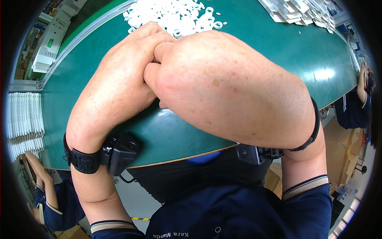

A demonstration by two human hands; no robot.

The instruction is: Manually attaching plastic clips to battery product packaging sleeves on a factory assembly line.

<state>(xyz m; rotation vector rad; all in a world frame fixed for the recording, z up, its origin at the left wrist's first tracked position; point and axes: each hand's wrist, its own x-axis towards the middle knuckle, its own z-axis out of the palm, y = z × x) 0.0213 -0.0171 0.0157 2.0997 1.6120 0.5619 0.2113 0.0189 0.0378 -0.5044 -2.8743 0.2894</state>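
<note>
My left hand (133, 57) and my right hand (181, 65) meet over the table, backs toward me. The fingers of both are curled in and pressed together. Whatever they may hold is hidden behind the knuckles, so I cannot make it out. Just beyond them lies a heap of small white ring-shaped parts (169, 16), with a few loose rings at its right edge. A strap with a black camera box (121, 153) sits on my left wrist, and a similar box (254, 153) is on my right.
The green table (278, 44) curves away on both sides. Flat white cartons (300, 14) are piled at the far right, and a row of white folded cartons (26, 123) stands at the left. Co-workers sit at either side: a dark sleeve (59, 203) at left, another person (352, 107) at right.
</note>
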